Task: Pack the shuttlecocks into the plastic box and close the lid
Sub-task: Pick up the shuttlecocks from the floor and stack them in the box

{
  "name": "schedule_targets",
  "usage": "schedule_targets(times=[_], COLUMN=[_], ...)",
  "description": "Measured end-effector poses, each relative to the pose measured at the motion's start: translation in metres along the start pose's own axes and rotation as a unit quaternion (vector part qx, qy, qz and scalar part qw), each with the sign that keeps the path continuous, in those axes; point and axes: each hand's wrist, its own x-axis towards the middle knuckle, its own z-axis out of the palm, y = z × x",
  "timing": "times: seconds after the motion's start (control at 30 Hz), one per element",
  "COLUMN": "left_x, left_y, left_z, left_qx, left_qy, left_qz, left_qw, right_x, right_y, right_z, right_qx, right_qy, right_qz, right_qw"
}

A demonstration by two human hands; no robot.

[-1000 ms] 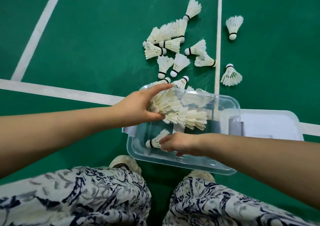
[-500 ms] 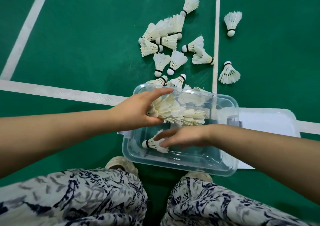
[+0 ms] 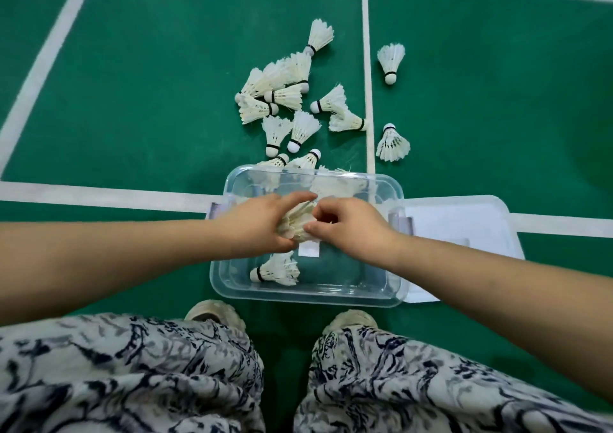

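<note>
A clear plastic box (image 3: 391,286) sits on the green court floor in front of my feet. Inside it, my left hand (image 3: 255,223) and my right hand (image 3: 348,227) both grip a bunch of white shuttlecocks (image 3: 298,222) held between them. One shuttlecock (image 3: 277,271) lies alone on the box floor near the front wall. Several loose shuttlecocks (image 3: 288,101) lie scattered on the floor beyond the box. The clear lid (image 3: 464,220) lies flat to the right of the box.
White court lines (image 3: 99,195) cross the green floor. Two shuttlecocks (image 3: 391,63) lie right of the vertical line. My shoes (image 3: 212,311) and patterned trouser legs are just below the box.
My right hand let go of the single shuttlecock at the box front and moved up to the bunch in my left hand. The bunch is now gathered tighter between both hands.
</note>
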Motion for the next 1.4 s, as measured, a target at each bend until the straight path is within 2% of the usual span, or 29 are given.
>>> schedule_targets(times=[0.2, 0.33, 0.5, 0.63, 0.97, 1.23, 1.4], left_x=[-0.001, 0.0, 0.005, 0.01, 0.014, 0.01, 0.009], left_y=[-0.002, -0.016, -0.016, -0.018, -0.025, -0.025, -0.026], left_z=[0.005, 0.006, 0.002, -0.001, -0.006, -0.002, -0.004], left_qx=[0.024, 0.026, 0.013, 0.004, 0.0, 0.021, 0.014], left_qy=[-0.011, -0.011, -0.003, -0.009, -0.028, -0.063, -0.055], left_qz=[-0.027, -0.067, -0.073, -0.068, -0.075, -0.094, -0.085], left_qw=[0.999, 0.997, 0.997, 0.998, 0.997, 0.993, 0.995], right_x=[-0.003, 0.003, 0.004, 0.009, 0.024, 0.025, 0.028], right_y=[0.015, 0.025, 0.037, 0.045, 0.045, 0.054, 0.052], right_z=[0.0, -0.003, 0.006, 0.02, 0.055, 0.072, 0.065], right_qx=[0.091, 0.042, -0.089, -0.139, -0.069, -0.15, -0.161], right_qy=[0.016, 0.051, -0.038, -0.077, -0.109, -0.17, -0.192], right_qz=[0.053, 0.061, 0.03, 0.021, 0.056, 0.014, 0.024], right_qw=[0.994, 0.996, 0.995, 0.987, 0.99, 0.974, 0.968])
